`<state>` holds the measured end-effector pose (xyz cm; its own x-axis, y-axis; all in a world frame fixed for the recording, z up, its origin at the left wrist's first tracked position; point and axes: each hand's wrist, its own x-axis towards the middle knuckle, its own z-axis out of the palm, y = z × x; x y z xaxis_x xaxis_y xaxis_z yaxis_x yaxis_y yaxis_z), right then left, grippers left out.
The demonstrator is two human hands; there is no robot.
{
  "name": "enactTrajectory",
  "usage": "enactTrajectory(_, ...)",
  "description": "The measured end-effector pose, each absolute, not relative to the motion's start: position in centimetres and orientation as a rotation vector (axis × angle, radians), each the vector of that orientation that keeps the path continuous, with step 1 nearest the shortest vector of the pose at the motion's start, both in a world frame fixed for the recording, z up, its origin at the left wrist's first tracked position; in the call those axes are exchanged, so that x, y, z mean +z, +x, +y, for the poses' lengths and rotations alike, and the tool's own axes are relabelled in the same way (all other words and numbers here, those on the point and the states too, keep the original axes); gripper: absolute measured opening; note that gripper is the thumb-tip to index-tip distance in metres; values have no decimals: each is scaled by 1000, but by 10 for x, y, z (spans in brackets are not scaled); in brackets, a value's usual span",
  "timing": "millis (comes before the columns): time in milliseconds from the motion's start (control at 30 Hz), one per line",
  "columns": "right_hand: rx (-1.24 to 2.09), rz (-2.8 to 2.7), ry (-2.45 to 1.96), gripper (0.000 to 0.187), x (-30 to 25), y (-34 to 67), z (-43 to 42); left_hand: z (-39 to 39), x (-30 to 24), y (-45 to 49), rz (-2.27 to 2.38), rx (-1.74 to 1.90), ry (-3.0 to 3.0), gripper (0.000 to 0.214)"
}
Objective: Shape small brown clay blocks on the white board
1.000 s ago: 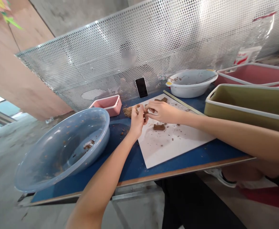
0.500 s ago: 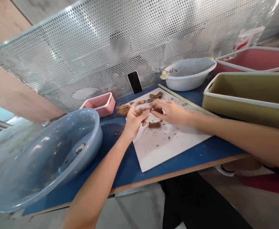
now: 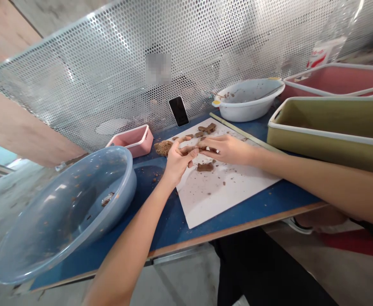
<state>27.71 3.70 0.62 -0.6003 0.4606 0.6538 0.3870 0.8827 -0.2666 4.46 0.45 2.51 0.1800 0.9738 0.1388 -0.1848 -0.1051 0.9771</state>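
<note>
My left hand (image 3: 177,160) and my right hand (image 3: 227,148) meet fingertip to fingertip above a white board (image 3: 202,208). Both are closed around a small piece of brown clay, mostly hidden by the clay-smeared fingers. Just below the hands, a short chunk of brown clay (image 3: 205,167) lies on the board. Beyond them are more shaped clay pieces (image 3: 208,127), some partly covered by my fingers. A rough, crumbly brown lump (image 3: 163,148) sits left of my left hand, by the board's edge. Crumbs are scattered over the board.
A large blue basin (image 3: 61,212) occupies the left side, with a small pink bin (image 3: 138,142) behind it. A phone (image 3: 179,111) leans on the perforated metal panel (image 3: 119,63). Rightward are a stick (image 3: 243,132), white basin (image 3: 246,110), green bin (image 3: 326,148) and red bin (image 3: 333,80).
My right hand's fingers have stretched flatter and shifted slightly left over my left fingertips. The left hand stays nearly in place. The whole view has shifted a little.
</note>
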Motion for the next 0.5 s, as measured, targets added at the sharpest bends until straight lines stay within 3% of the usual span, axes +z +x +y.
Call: enactTrajectory(500,192,-2197,-746,30,6,275,30,3,29,46,857,1189,1247,81)
